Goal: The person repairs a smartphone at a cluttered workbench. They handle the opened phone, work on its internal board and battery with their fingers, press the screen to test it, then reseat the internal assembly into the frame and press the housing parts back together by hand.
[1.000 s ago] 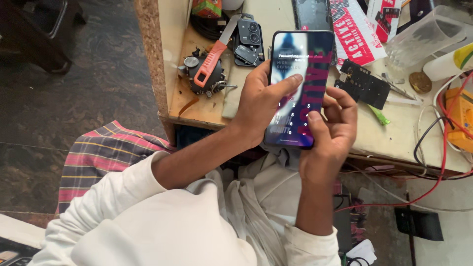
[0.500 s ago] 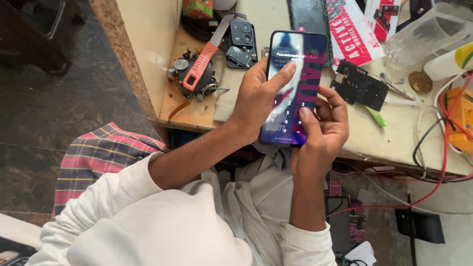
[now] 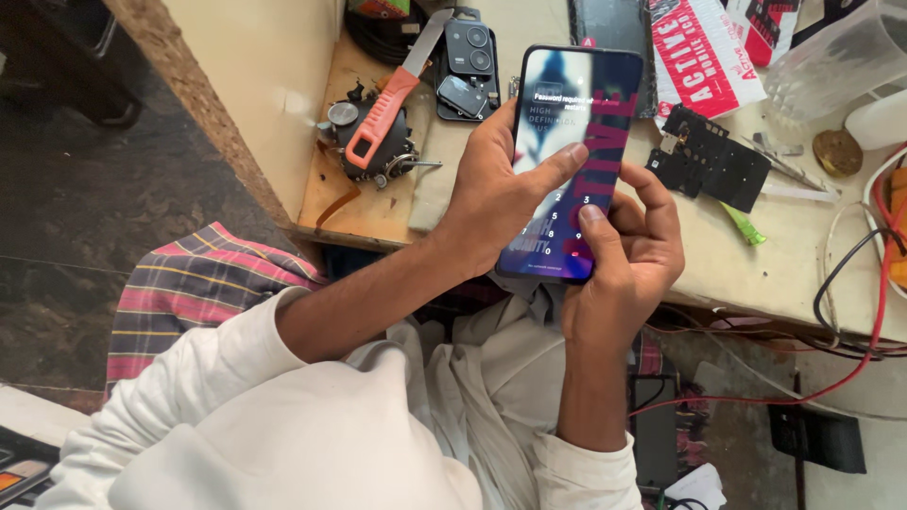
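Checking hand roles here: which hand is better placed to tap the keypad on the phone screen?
The right hand, probably: its thumb already rests on the keypad low on the smartphone. The left hand grips the phone's left edge, thumb higher up.

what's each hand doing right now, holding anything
Left hand: closed around the smartphone, thumb across its lit screen.
Right hand: gripping the same smartphone's lower end, thumb on the screen.
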A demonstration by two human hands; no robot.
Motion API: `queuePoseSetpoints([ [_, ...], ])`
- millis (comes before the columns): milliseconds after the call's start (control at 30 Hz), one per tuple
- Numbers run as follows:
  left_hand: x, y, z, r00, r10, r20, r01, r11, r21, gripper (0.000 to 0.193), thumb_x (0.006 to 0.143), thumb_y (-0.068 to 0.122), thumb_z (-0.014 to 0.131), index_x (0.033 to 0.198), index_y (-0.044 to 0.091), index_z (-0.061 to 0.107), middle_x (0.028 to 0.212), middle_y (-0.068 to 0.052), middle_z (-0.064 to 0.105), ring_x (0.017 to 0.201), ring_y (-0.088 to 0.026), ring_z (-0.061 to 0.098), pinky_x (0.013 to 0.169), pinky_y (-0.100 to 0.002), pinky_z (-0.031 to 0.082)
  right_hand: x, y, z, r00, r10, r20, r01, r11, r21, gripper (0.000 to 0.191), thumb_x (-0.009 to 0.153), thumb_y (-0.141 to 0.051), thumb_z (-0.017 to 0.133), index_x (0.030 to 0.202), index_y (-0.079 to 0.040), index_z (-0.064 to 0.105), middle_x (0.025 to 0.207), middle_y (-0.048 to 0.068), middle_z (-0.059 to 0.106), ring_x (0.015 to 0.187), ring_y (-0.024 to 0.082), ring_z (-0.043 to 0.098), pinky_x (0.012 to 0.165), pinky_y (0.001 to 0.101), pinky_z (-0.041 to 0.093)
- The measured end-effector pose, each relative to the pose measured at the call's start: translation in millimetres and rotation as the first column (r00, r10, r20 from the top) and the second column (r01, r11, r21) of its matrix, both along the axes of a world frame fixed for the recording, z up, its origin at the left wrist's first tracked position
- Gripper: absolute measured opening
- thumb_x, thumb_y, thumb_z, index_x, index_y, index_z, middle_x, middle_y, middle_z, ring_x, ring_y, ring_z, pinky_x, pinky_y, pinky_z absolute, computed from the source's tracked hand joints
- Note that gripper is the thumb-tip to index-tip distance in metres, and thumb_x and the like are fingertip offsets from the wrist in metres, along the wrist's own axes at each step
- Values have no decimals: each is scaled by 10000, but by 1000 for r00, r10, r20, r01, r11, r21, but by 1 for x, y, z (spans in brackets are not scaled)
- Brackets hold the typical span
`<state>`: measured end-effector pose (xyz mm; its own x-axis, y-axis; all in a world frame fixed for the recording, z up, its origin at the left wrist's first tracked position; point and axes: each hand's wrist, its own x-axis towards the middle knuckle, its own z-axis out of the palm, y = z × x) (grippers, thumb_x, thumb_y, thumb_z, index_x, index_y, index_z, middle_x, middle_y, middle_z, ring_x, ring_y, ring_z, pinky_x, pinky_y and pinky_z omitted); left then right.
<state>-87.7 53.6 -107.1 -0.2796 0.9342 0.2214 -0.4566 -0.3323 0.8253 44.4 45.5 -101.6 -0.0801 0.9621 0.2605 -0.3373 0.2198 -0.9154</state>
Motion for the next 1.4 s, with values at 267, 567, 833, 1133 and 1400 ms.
queuePoseSetpoints([
  [267, -3, 0, 1, 994, -64, 91, 63, 998, 12, 253, 971, 12, 710, 1205, -15, 618, 1091, -94, 742, 952, -103, 710, 857, -278, 602, 1, -1, -2, 1000, 8, 24, -9, 1000, 17, 406, 957, 140, 604, 1337, 11, 544, 1118, 138, 710, 943, 114, 677, 831, 238, 572],
  [567, -5, -4, 4, 985, -94, 142, 93, 996, 9, 283, 965, 1, 704, 1230, -26, 608, 1087, -103, 739, 912, -115, 715, 827, -291, 617, 0, -3, 0, 999, 18, 31, -19, 999, 28, 421, 965, 134, 581, 1358, -5, 520, 1111, 136, 704, 975, 122, 685, 884, 251, 575],
  [833, -4, -3, 2, 985, -108, 136, 106, 994, 23, 273, 976, 11, 693, 1233, -19, 607, 1093, -96, 735, 958, -115, 718, 884, -288, 619, -1, -3, -1, 1000, -3, 26, 2, 999, 41, 419, 959, 147, 578, 1358, 22, 548, 1119, 145, 711, 986, 129, 683, 902, 260, 573],
  [1133, -3, -2, 0, 991, -74, 115, 71, 997, 26, 258, 984, 12, 692, 1225, -25, 607, 1080, -93, 733, 936, -113, 714, 858, -284, 613, 0, 1, -1, 999, -19, 30, 18, 999, 35, 394, 941, 161, 601, 1320, 57, 577, 1153, 172, 721, 1006, 148, 697, 938, 273, 576],
  [1400, -3, -1, 1, 988, -84, 127, 81, 996, 33, 267, 980, 6, 693, 1231, -27, 606, 1088, -101, 736, 946, -114, 717, 871, -285, 614, -1, -3, 1, 999, 10, 30, -12, 999, 37, 421, 966, 136, 588, 1360, 2, 524, 1110, 133, 702, 975, 121, 670, 898, 258, 562],
])
